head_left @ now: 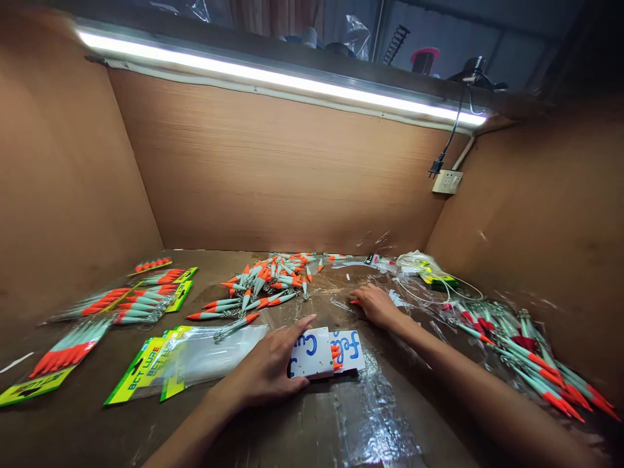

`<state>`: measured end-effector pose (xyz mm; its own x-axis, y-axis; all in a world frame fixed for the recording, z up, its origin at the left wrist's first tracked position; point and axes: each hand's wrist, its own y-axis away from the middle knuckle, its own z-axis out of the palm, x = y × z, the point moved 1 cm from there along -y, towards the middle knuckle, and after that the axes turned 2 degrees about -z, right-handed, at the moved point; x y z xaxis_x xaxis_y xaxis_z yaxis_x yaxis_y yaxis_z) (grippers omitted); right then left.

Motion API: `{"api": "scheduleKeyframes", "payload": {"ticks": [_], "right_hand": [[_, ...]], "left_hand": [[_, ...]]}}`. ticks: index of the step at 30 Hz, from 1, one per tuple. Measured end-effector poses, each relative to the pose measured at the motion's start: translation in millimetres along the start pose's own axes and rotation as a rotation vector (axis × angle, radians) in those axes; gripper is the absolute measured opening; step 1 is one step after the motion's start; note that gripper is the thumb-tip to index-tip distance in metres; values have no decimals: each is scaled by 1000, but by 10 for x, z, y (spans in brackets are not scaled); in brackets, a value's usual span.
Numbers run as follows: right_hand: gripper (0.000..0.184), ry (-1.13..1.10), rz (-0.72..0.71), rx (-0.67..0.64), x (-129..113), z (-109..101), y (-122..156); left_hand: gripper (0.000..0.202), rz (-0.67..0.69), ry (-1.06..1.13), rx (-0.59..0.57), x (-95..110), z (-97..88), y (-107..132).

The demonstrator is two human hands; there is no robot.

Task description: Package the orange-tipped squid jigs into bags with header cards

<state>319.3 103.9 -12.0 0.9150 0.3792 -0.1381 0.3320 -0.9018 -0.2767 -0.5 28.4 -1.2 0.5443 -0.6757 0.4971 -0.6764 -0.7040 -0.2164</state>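
Observation:
My left hand (270, 370) lies on the near left end of a small white card block (316, 354) with blue lettering, fingers wrapped along its edge. Orange lure tips (335, 353) show on top of the block. My right hand (376, 304) reaches forward onto the table, fingers curled over an orange lure tip at its left edge. A heap of loose lures (266, 283), pale green with orange tips, lies just beyond both hands.
Empty clear bags with yellow-green header cards (146, 367) lie left of my hand. Packed lure bags (127, 299) are spread at the far left. More lures (531, 364) and plastic wrap (424, 266) crowd the right. Cardboard walls (273, 169) enclose the table.

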Motion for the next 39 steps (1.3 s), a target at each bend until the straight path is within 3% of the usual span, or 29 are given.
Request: {"api": "scheduleKeyframes", "payload": {"ticks": [4, 7, 10, 13, 17, 21, 24, 30, 34, 39], "right_hand": [[36, -69, 37, 141, -34, -322, 127], [25, -395, 64, 271, -122, -557, 380], [23, -696, 97, 184, -260, -552, 625], [22, -785, 105, 48, -407, -333, 737], [20, -669, 17, 1, -560, -77, 653], [17, -434, -145, 88, -669, -76, 474], [18, -382, -225, 127, -727, -104, 416], [17, -398, -399, -54, -647, -144, 432], [23, -324, -137, -9, -299, -218, 45], [21, -120, 55, -16, 107, -177, -873]], "left_hand": [[102, 8, 6, -4, -20, -1, -4], [101, 9, 5, 10, -35, 17, -7], [100, 13, 11, 14, -41, 30, -8], [99, 1, 27, -2, -30, 30, -17], [99, -32, 76, -43, -20, 33, -35], [103, 2, 157, -40, -31, 22, -51], [102, 27, 198, -28, -27, 5, -61], [102, -10, 183, -68, 12, 5, -52], [97, -59, 103, -99, 24, 7, -45], [97, -65, 52, -100, -69, 53, -19]]}}
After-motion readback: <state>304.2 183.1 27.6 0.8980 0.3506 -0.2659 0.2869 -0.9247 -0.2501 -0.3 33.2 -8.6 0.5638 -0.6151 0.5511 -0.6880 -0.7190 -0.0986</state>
